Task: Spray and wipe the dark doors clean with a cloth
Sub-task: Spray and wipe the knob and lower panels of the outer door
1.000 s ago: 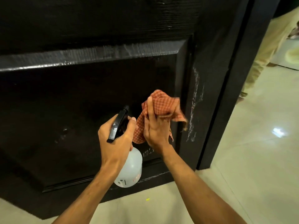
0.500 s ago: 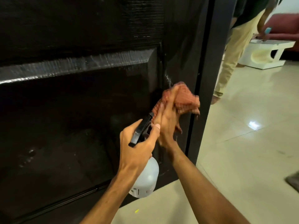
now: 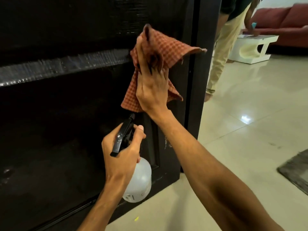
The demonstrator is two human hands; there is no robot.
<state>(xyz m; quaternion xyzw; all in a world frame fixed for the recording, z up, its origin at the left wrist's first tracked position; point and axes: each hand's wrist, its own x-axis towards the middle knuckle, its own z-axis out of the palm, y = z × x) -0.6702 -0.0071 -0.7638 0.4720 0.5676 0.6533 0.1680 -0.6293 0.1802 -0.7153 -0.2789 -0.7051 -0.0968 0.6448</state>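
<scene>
A dark panelled door [image 3: 66,114] fills the left and centre of the head view, with a glossy raised moulding running across it. My right hand [image 3: 152,87] grips a red checked cloth [image 3: 168,49] and presses it against the door near its right edge, the cloth's corners hanging loose. Below it, my left hand [image 3: 124,152] holds a spray bottle [image 3: 139,182] by its black trigger head, the translucent white body hanging under my fist. The nozzle points at the door just below the cloth.
The door's dark frame [image 3: 201,80] stands right of the cloth. Beyond it, a person in beige trousers [image 3: 223,47] stands on the pale tiled floor [image 3: 241,147]. A white low table [image 3: 253,47], a red sofa [image 3: 283,19] and a grey mat [image 3: 296,170] lie further right.
My right hand has slid the cloth upward along the door's right side, from beside the bottle to well above it. My left hand with the bottle stayed low. The view shifted right.
</scene>
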